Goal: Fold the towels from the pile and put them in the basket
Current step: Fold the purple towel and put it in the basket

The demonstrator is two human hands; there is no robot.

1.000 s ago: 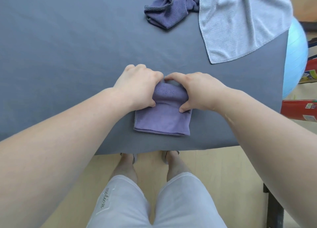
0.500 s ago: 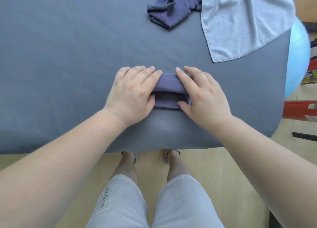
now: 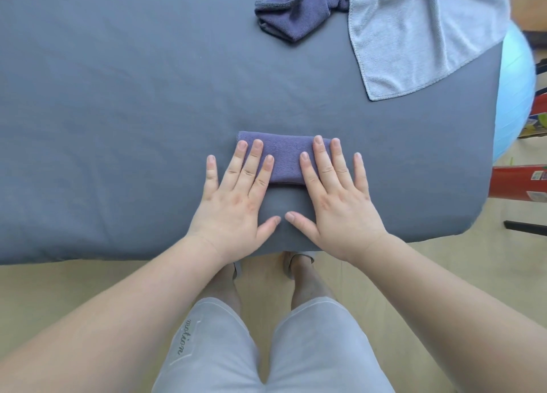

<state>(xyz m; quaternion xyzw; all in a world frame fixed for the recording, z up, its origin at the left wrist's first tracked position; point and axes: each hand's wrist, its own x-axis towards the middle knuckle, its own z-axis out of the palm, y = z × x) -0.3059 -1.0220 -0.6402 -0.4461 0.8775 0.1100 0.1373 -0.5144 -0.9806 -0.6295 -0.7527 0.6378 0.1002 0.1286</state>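
The small folded purple terry towel (image 3: 285, 158) lay on the dark grey cloth-covered table (image 3: 118, 126), near its front edge. The left hand (image 3: 233, 203) and the right hand (image 3: 340, 203) pressed flat on it with straight, spread fingers, side by side but not touching, and hid part of each end. Farther back, the crumpled dark blue towel (image 3: 291, 16) and the flat light grey towel (image 3: 414, 31) were cut off by the top border, so their whole shape could not be seen.

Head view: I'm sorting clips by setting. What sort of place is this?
Likely a room in a home or a small studio: a cloth-covered table, a blue exercise ball beside it, and a wooden floor.
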